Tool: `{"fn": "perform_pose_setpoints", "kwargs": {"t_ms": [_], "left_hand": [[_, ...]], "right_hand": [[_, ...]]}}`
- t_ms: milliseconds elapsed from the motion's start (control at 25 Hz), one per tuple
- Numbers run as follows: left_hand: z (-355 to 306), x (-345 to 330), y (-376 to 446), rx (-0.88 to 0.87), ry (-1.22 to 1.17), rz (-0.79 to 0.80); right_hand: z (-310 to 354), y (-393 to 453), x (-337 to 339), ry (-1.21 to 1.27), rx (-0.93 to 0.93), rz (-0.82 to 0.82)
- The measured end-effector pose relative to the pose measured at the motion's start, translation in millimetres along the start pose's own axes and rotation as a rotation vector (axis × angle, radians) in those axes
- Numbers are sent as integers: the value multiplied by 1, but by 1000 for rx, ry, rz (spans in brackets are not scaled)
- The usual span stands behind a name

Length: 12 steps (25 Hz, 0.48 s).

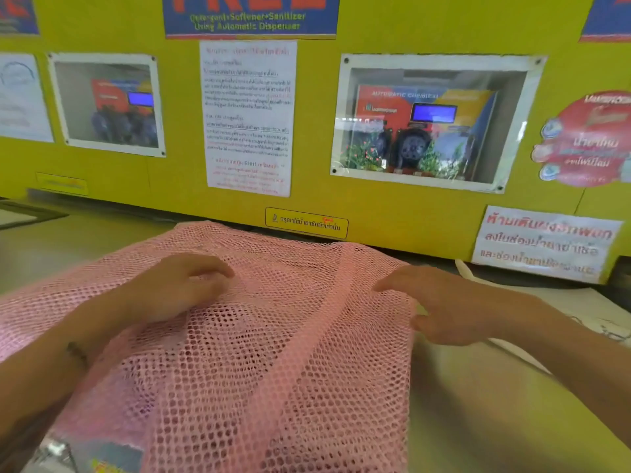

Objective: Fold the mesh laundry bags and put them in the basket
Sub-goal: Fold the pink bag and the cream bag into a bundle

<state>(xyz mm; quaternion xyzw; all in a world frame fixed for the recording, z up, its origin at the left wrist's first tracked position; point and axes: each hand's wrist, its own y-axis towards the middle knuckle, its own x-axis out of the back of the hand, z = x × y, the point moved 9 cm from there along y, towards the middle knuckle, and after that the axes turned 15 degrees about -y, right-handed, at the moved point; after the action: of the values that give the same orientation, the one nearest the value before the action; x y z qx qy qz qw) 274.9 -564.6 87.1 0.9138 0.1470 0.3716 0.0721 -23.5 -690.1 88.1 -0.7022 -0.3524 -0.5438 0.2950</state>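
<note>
A pink mesh laundry bag (273,353) lies spread over the pale counter (478,404), reaching from the yellow wall to the near edge. My left hand (177,288) rests flat on the bag's upper left part, fingers slightly curled and apart. At the bag's right edge my right hand (444,305) has its fingers on top of the mesh and its thumb at the border; whether it pinches the mesh is unclear. No basket is in view.
A yellow wall panel (170,186) with posted notices and two windowed dispensers stands right behind the counter. A white cable (467,268) and white papers (607,329) lie at the right. A dark tray edge (30,213) shows at far left.
</note>
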Motion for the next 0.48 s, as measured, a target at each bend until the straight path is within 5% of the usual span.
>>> {"fn": "perform_pose_setpoints", "kwargs": {"t_ms": [120, 240, 480], "left_hand": [[-66, -11, -31, -177, 45, -105], [-139, -70, -81, -288, 85, -16], [-162, -164, -107, 86, 390, 14]], "right_hand": [[-4, 7, -16, -71, 11, 82], [-6, 19, -21, -84, 75, 70], [1, 28, -19, -235, 245, -45]]}}
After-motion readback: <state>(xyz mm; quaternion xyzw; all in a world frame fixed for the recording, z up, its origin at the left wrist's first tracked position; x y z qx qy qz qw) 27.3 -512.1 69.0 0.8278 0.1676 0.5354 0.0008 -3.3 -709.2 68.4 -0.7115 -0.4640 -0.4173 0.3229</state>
